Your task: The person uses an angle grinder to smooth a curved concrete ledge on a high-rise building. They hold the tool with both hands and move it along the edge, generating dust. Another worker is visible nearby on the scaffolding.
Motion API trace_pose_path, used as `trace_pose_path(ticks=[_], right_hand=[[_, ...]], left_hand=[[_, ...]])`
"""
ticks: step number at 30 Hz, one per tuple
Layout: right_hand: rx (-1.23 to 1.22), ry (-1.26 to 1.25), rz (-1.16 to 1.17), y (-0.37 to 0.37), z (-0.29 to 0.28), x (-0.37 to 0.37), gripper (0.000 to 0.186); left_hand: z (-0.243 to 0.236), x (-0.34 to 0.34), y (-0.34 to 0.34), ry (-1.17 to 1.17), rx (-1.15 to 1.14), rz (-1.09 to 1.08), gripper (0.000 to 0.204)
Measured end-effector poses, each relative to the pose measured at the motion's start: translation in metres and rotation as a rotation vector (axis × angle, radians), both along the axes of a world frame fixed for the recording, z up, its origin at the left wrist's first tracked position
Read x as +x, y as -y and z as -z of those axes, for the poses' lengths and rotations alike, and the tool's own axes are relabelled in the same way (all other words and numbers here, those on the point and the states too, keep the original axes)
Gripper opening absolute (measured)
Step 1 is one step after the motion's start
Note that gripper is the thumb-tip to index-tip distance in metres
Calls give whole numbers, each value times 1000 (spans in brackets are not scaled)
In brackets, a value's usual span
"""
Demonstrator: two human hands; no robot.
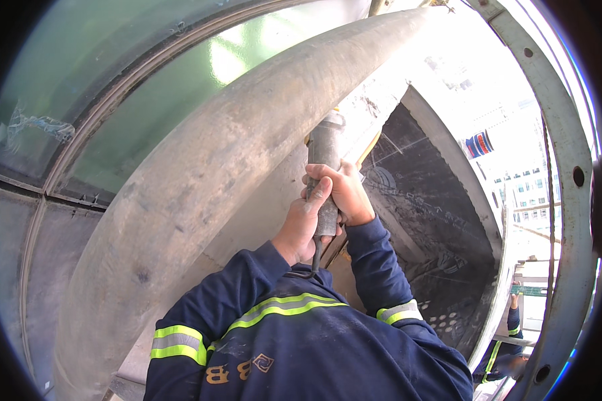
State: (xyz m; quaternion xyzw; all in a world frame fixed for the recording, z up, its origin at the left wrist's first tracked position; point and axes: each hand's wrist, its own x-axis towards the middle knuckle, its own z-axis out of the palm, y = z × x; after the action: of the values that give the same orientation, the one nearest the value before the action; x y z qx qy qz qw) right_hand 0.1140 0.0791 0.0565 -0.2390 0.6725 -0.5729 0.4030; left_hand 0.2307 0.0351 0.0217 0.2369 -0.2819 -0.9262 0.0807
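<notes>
In front of my chest, both hands are wrapped around a dusty grey corded power tool point(326, 144) with a cylinder-shaped body, like a grinder. My left hand point(297, 228) closes on its lower end, thumb pointing up. Just above and to the right, my right hand point(346, 192) grips the middle of the body. A dark cord point(316, 257) hangs from the near end. The tool's far end points up against the right side of a long, curved, pale grey beam point(241, 140); its working head is too washed out and covered to make out.
Framed green-tinted glass panes point(154, 127) stand left of the beam. On the right are a dark marked panel point(435, 187), a blue and red cylinder point(479, 144), a hanging rope point(550, 220) and a metal post with holes point(572, 134). Another person point(505, 354) is at lower right.
</notes>
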Motion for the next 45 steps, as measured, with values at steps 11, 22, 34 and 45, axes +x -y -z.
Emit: trace_pose_path(ticks=[11, 22, 34, 45], right_hand=[[-61, -194, -117, 4, 19, -29, 20], [-27, -216, -123, 14, 32, -53, 21], [8, 135, 70, 9, 0, -10, 25], [-20, 118, 31, -4, -4, 16, 25]], left_hand=[[-3, -21, 11, 4, -30, 0, 62], [2, -40, 21, 26, -17, 4, 58], [3, -10, 7, -2, -11, 24, 55], [0, 17, -9, 2, -27, -3, 57]])
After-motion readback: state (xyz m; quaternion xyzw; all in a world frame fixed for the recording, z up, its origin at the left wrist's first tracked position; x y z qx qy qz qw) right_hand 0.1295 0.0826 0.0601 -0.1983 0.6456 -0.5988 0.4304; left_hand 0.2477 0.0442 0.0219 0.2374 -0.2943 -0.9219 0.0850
